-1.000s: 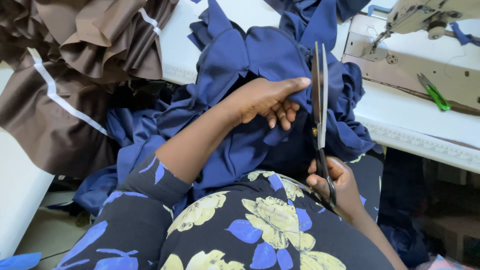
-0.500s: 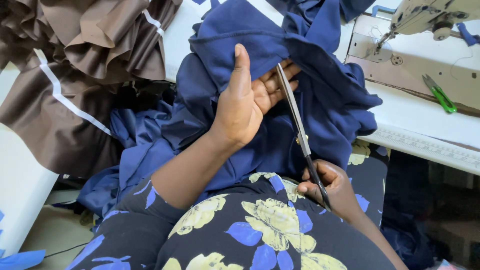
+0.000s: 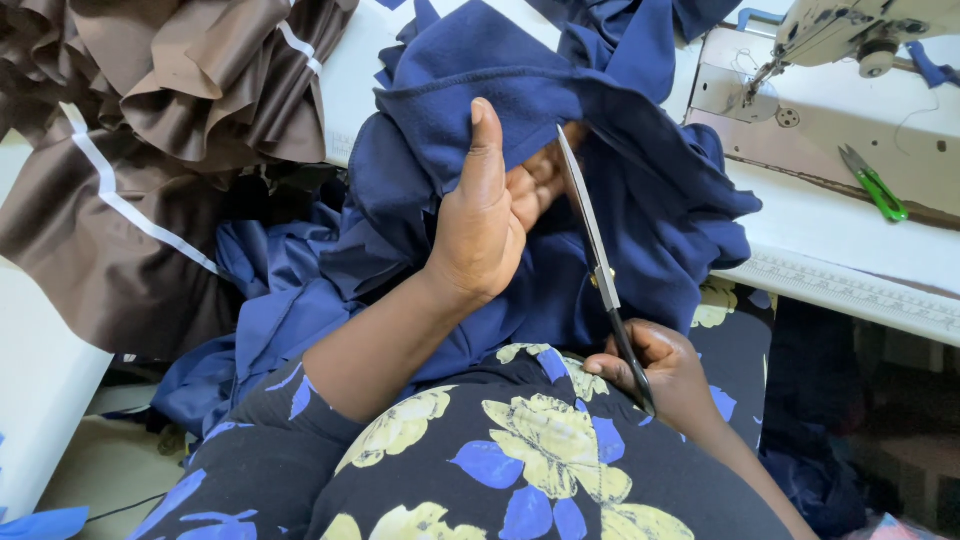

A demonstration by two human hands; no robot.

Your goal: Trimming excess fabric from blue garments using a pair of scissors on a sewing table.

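a sewing workshop: sewing machine, piled brown fabric, green thread snips

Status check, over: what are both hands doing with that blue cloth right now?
Left hand grips a fold of navy fabric, lifted. Right hand holds scissors, blades at the fold. Nothing between blades and cloth.

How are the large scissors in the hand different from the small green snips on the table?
The large scissors are long, with dark handles; the green snips are short, with green handles. The right hand holds the scissors, blades pointing up by the navy fabric that the left hand grips; the snips lie untouched on the sewing table. Both are cutting tools.
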